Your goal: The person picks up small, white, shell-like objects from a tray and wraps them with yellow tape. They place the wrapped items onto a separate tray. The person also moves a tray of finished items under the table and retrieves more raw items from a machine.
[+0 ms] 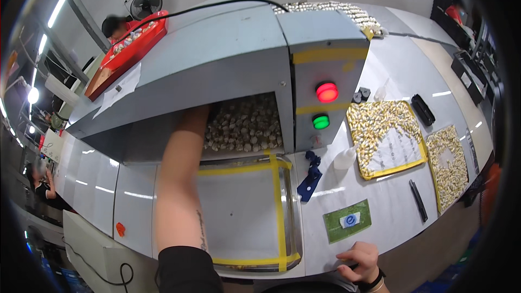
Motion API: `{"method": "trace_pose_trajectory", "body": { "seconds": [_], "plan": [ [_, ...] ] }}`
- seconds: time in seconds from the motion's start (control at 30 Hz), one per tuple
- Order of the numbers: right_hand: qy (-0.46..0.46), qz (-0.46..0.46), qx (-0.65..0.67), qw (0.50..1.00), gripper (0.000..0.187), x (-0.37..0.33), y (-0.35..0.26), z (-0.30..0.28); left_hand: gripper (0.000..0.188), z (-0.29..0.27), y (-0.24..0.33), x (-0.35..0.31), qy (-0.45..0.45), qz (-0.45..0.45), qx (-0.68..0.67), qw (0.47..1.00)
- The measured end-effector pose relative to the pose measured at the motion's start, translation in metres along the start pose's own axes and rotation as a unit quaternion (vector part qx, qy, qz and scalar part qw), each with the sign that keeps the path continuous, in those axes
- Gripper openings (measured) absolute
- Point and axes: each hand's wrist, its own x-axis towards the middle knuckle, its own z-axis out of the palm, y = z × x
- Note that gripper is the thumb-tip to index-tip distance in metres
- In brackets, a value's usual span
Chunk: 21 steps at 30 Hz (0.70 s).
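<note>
My left forearm (pixel 179 179) reaches into the opening of a grey metal box (pixel 217 65). The fingers of that hand are hidden in its shade, beside a heap of small pale, rounded pieces (pixel 247 127). Below the opening lies a shallow metal tray (pixel 244 211) edged with yellow tape. At the table's front edge, my right hand (pixel 359 263) is closed, fingers curled, with a bit of something dark at them. Nearest to it is a green rectangular mat (pixel 347 221) bearing a small white and blue piece.
Right of the box stand a white bottle (pixel 344 158), a dark blue cloth (pixel 310 176), and yellow-edged trays (pixel 399 163) of small gold and white pieces. A black pen-like tool (pixel 418 201) lies nearby. A red tray (pixel 135 40) rests atop the box; other people work beyond.
</note>
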Motion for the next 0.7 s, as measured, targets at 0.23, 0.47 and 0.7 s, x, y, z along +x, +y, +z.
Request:
{"method": "trace_pose_trajectory", "body": {
  "seconds": [0.23,0.47,0.7],
  "plan": [
    [0.020,0.006,0.037,0.999,0.017,0.009,-0.013,-0.007,0.039,0.032,0.022,0.023,-0.028,-0.036,0.033,0.998],
    [0.029,0.011,0.066,0.997,0.016,0.008,-0.016,-0.007,0.039,0.033,0.033,0.024,-0.025,-0.029,0.049,0.998],
    [0.006,0.024,0.016,1.000,0.019,-0.002,-0.001,-0.001,0.039,0.035,0.032,0.019,-0.022,-0.024,0.050,0.998]
  ]
}}
